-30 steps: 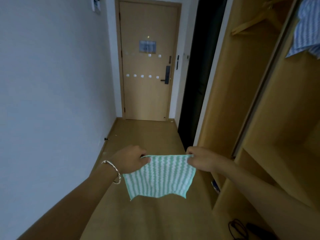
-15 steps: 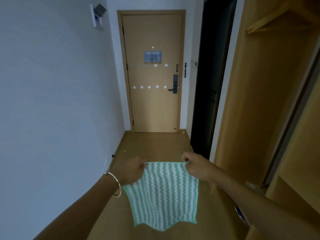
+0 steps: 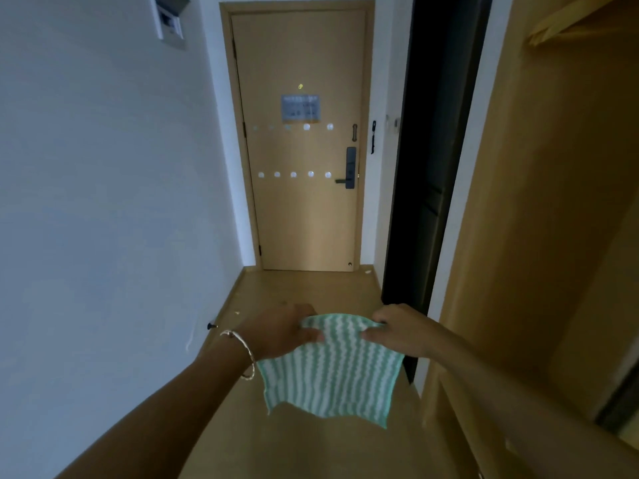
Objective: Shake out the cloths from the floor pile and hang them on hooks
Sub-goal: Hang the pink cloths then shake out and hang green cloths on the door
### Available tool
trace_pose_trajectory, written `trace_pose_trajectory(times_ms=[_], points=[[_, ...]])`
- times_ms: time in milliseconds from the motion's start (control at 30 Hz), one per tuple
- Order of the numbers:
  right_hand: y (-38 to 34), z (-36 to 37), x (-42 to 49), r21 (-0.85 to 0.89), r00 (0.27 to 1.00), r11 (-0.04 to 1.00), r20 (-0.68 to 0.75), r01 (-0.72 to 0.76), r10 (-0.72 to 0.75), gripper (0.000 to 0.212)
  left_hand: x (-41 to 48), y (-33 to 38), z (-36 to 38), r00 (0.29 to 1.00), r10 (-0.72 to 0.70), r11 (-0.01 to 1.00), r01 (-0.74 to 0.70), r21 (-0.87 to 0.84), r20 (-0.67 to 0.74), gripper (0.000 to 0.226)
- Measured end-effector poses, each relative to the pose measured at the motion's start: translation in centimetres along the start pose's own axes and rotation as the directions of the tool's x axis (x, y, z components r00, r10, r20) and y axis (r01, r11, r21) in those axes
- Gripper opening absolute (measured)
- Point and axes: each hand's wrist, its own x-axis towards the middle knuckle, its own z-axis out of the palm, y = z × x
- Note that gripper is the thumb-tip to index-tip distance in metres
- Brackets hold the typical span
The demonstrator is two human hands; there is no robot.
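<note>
Running down the left, a white wall (image 3: 103, 167), cut off by the frame; on the right a wooden wardrobe (image 3: 539, 202), only partly in view, beside a doorway (image 3: 435, 150) too dark to see into; at the far end a closed door (image 3: 304, 219), its notice (image 3: 300, 107) too blurred to read. Striped green-and-white cloth (image 3: 332, 371), hanging in the air above the floor (image 3: 304, 292), top edge bunched between left hand (image 3: 276, 331) and right hand (image 3: 401, 328), each pinching a top corner with curled fingers partly hidden by fabric. Bracelet (image 3: 242, 354) on the left wrist; round fittings (image 3: 293, 174) on the door, too small to identify.
</note>
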Motion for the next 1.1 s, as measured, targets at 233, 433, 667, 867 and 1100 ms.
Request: trace_pose_trajectory(times_ms=[233, 433, 667, 867, 1100], points=[[0.7, -2.2, 8.3, -0.089, 0.993, 0.989, 0.015, 0.116, -0.115, 0.025, 6.7, -3.0, -1.3, 0.999, -0.049, 0.987, 0.049, 0.151, -0.002, 0.04], [2.7, -4.9, 16.6, -0.156, 0.995, 0.983, 0.043, 0.093, -0.087, 0.026, 14.8, -7.6, -2.1, 1.0, -0.016, 0.982, 0.018, 0.19, -0.014, 0.041], [4.2, -11.4, 29.2, -0.228, 1.0, 0.973, 0.0, 0.03, -0.03, 0.02, 28.4, -14.1, -6.5, 0.994, 0.077, 0.984, -0.063, 0.169, -0.077, 0.037], [5.4, -13.8, 37.3, -0.287, 1.0, 0.958, -0.006, -0.015, 0.014, 0.022, 36.8, -18.4, -7.2, 0.992, 0.105, 0.985, -0.094, 0.146, -0.073, 0.038], [8.8, -15.5, 46.8, -0.257, 0.999, 0.966, -0.041, -0.006, -0.005, 0.024, 45.3, -22.1, -7.0, 0.992, 0.068, 0.985, -0.049, 0.167, -0.11, 0.043]])
